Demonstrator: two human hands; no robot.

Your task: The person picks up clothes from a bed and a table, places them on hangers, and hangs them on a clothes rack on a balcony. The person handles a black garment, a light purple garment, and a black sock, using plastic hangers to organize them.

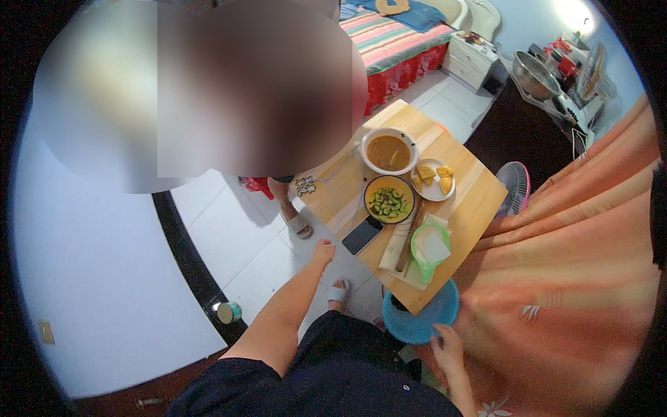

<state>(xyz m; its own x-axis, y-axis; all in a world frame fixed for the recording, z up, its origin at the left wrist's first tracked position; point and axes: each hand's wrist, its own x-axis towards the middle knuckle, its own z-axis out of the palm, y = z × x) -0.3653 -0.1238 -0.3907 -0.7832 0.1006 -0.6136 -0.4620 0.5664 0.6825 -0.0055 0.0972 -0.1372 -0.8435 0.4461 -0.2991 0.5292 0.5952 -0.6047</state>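
Observation:
My left hand (pixel 323 252) hangs in the air just off the near left edge of the wooden table (pixel 479 194). Its fingers are curled in, and nothing shows in them. Closest to it on the tabletop is a dark phone (pixel 363 235). Low on the right, my right hand (pixel 448 345) has its fingers loosely apart and holds nothing. It is by the rim of a round blue plastic basin or stool (pixel 443 316), partly hidden under the table's near corner. A green handled bowl (pixel 420 244) with something white in it sits near that corner, beside brown sticks (pixel 412 240).
Farther back stand a bowl of brown soup (pixel 389 153), a bowl of cut green vegetables (pixel 397 212) and a plate of yellow wedges (pixel 438 192). An orange curtain (pixel 556 278) and a fan (pixel 514 186) border the right. A person's leg and sandal (pixel 300 226) are at the left.

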